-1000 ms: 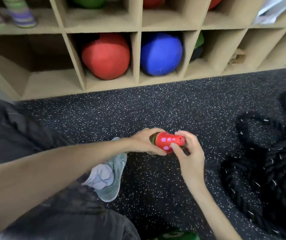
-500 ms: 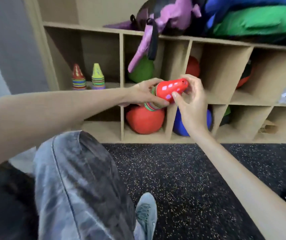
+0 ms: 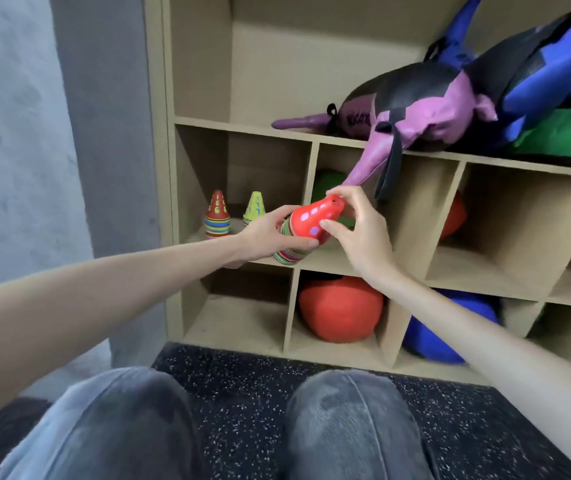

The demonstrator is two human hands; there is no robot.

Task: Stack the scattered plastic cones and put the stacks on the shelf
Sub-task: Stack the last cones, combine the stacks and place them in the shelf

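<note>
head cam — worn, faces forward and down | near the shelf | knees at bottom edge

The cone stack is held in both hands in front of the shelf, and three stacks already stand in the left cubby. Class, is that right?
Not quite. The head view shows two stacks, a red-topped stack and a yellow-topped stack, in that cubby. Both the left hand and right hand do hold the cone stack.

A red-topped cone stack with striped rims is held tilted, tip up and to the right, before the shelf. Two more stacks, one red-topped and one yellow-topped, are stood upright in the left compartment.
</note>
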